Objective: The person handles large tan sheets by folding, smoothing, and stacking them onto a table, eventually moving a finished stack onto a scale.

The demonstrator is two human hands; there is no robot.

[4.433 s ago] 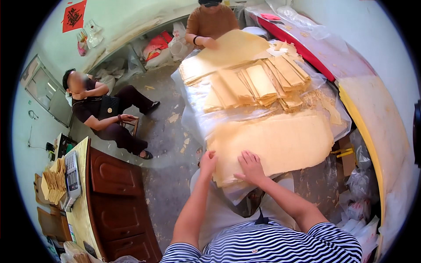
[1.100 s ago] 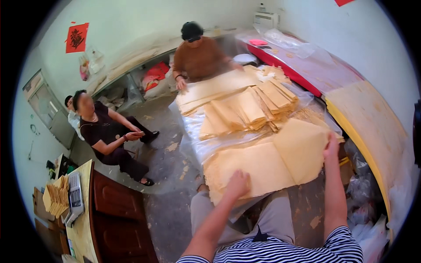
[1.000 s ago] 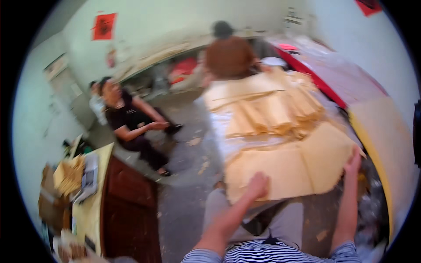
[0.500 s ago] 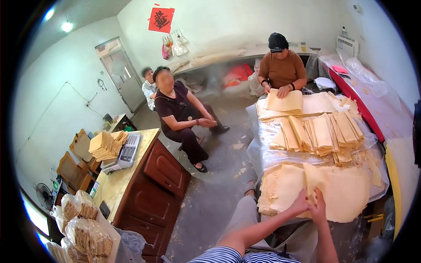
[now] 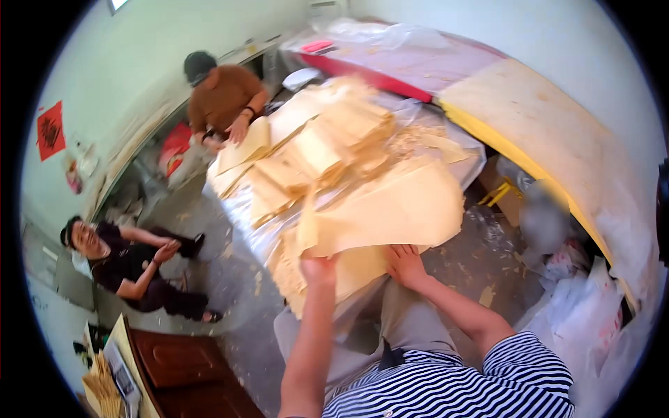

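Note:
A large, thin, pale-yellow tofu skin sheet [image 5: 390, 203] is partly raised over a stack of similar sheets [image 5: 287, 268] on the near side of the table. My left hand [image 5: 319, 267] is closed on its near-left part, where a narrow fold stands up. My right hand [image 5: 405, 267] reaches to the sheet's near edge, fingers stretched and apart; their tips are partly hidden beneath it. Beyond lie several folded bundles of sheets [image 5: 317, 155], slightly blurred. Across the table, a person in a brown top [image 5: 226, 97] has both hands on another folded sheet [image 5: 244, 148].
Plastic film [image 5: 240, 230] covers the table. To the right stands a long bench with a yellow edge [image 5: 516, 161], with white plastic bags [image 5: 578, 306] below its near end. A person in dark clothes [image 5: 132, 261] sits at left, behind a wooden cabinet [image 5: 185, 359] with a scale [image 5: 124, 376].
My view has swung right. My hands, close together at an upright fold before, are now apart, the right one at the near edge. The large sheet is now raised.

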